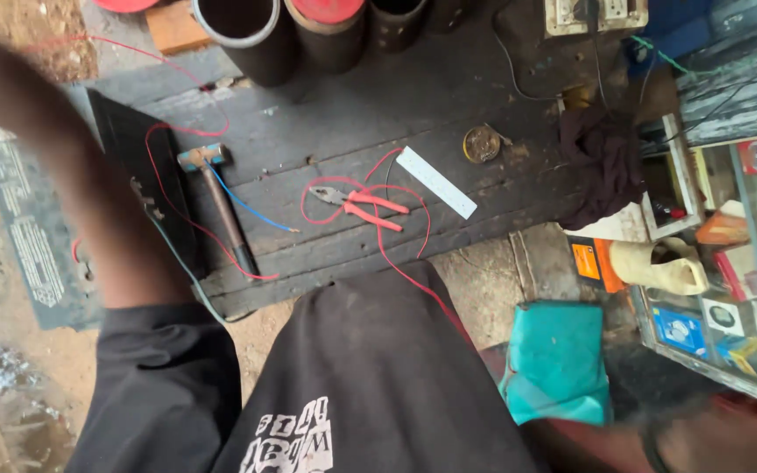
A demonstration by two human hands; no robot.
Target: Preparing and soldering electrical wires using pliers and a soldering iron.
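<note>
Your big dark wood bench (413, 114) fills the top of the view, w/ dark pipes (247, 35) standing at its far edge. Your black shirt (343, 394) covers the bottom middle.

Your left arm (89, 201) goes up & out at the top left corner, all blurry. The hand itself is out of view, so you can't tell what the fingers do.

Your right hand (729, 442) is low at the bottom right, very blurry, near a teal bag (562, 359). Can't tell if the fingers are open or closed.

On the bench, left side, lies a hammer (221, 201), head pointing away from you. In the middle lie red-handled pliers (363, 206), w/ a thin red wire (396, 254) looping round them. Just right of them is a white strip (435, 182), then a small round tin (482, 143).
</note>
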